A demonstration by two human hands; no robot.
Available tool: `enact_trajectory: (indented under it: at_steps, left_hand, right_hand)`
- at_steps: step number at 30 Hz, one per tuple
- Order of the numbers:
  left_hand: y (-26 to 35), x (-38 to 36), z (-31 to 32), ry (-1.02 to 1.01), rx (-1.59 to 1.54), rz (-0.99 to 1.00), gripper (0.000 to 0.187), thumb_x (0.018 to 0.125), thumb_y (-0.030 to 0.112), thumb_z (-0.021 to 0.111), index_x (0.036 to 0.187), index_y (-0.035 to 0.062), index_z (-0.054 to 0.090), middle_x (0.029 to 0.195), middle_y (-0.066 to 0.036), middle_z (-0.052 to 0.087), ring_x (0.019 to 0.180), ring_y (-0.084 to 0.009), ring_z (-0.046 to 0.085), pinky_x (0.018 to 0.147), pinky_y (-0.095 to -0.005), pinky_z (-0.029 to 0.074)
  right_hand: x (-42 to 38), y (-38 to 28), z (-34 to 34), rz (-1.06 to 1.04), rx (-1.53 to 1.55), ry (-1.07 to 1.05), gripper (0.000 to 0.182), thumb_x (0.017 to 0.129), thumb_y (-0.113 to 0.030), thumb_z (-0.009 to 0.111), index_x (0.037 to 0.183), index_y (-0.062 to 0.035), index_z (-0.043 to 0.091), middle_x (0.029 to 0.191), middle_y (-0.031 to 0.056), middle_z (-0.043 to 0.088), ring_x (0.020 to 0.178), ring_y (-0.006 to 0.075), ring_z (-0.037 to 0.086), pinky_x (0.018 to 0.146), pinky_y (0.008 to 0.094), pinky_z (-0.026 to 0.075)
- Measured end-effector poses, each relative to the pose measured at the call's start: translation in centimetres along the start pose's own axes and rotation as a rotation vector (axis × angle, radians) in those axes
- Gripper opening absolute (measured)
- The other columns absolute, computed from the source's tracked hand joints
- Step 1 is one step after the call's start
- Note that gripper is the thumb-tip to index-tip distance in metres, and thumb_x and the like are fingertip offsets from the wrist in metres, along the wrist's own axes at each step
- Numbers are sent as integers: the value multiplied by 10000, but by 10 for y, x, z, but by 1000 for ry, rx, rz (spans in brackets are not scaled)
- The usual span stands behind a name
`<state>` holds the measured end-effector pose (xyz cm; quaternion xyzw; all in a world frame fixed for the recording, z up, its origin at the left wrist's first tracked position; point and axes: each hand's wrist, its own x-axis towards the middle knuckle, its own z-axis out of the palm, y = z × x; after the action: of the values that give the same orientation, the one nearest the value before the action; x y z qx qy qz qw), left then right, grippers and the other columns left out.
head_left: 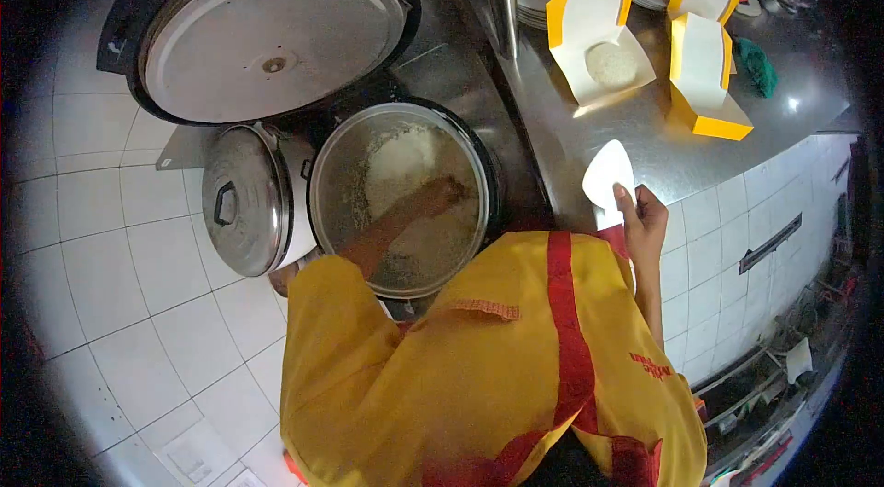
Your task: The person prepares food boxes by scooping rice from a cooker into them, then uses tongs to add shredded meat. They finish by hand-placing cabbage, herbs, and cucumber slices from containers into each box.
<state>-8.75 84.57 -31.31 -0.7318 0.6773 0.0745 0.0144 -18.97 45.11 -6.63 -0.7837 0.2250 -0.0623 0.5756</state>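
The right hand (646, 215) grips a white rice paddle (608, 172) beside the worktop (663, 165). The left hand (447, 192) reaches into a round pot (318, 202) of rice (405, 154); its finger closure cannot be told. An open carton (589, 8) on the worktop holds a rice mound (611, 64).

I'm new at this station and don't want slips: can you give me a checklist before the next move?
1. Rice in the pot uncovered: ok.
2. White paddle held: ok, in the right hand.
3. Left hand out of the pot: not ok, it is inside.
4. Whether the left hand holds anything: cannot tell.
5. Boxes open: ok, lids up.
6. Box nearest the pot filled: ok, a white mound shows.
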Motion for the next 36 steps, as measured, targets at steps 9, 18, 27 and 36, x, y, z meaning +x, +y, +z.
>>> enact_trajectory:
  at_steps: [9, 18, 27, 36]
  left_hand:
    - [39, -1, -85, -238, -1649, -1150, 459, 927, 415, 462, 1142, 28, 585, 1191, -179, 545, 1089, -354, 516, 971, -421, 387]
    - [21, -13, -53, 156, -434, -952, 478, 913, 388, 462, 1204, 9, 494, 1153, -254, 517, 1050, -405, 525, 905, -468, 429]
    - [47, 13, -43, 37, -428, -760, 412, 922, 366, 448, 1095, 3, 538, 1045, -217, 508, 928, -407, 548, 813, -466, 460]
    - [26, 12, -26, -217, -602, -491, 356, 886, 275, 513, 1140, 33, 568, 1168, -170, 552, 1030, -343, 556, 855, -435, 464]
  right_hand:
    - [2, -18, 9, 56, 87, -66, 438, 827, -254, 689, 553, -59, 408, 545, -59, 338, 537, 48, 280, 449, 252, 194]
    - [7, -3, 13, -7, -24, -76, 437, 837, -264, 671, 559, -55, 406, 554, -58, 307, 550, 50, 237, 470, 257, 172]
    - [-2, -20, 22, 87, 92, -79, 348, 832, -265, 673, 625, -42, 504, 541, -56, 376, 457, 26, 298, 382, 225, 239]
    - [-7, -6, 11, 43, 31, -75, 370, 818, -284, 691, 623, -26, 513, 549, -47, 406, 487, 30, 347, 396, 231, 234]
